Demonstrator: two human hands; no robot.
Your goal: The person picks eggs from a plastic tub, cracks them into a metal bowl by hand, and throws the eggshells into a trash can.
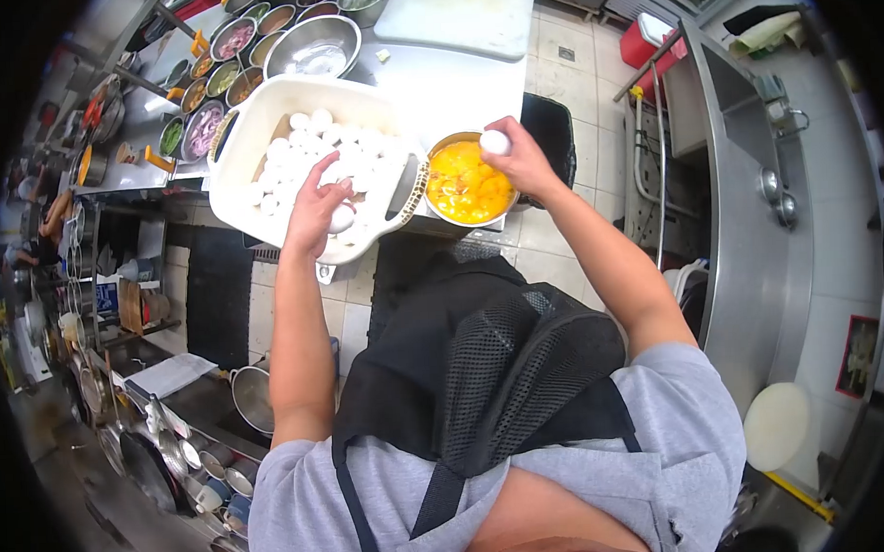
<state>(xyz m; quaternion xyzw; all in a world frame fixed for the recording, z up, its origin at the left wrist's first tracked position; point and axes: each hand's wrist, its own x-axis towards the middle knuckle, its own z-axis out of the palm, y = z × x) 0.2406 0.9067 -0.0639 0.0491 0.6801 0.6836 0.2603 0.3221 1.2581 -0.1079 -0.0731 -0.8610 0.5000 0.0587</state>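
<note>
My left hand (315,208) is over the near side of a white plastic tub (250,200), with thumb and fingers spread apart. One white egg (342,218) shows close beside its thumb; I cannot tell whether they touch. Many more white eggs (301,145) are heaped in the tub. In my right hand (523,162) is a white egg (494,143), gripped by the fingers above the rim of a round metal bowl. That bowl (511,207) stands to the right of the tub and contains cracked eggs (466,183), several yolks among them.
A white cutting board (455,19) lies at the back of the counter. Behind the tub are an empty-looking steel bowl (313,47) and several small bowls of chopped food (203,129). A black bin (547,141) stands right of the egg bowl, and a steel sink unit (753,255) runs along the right.
</note>
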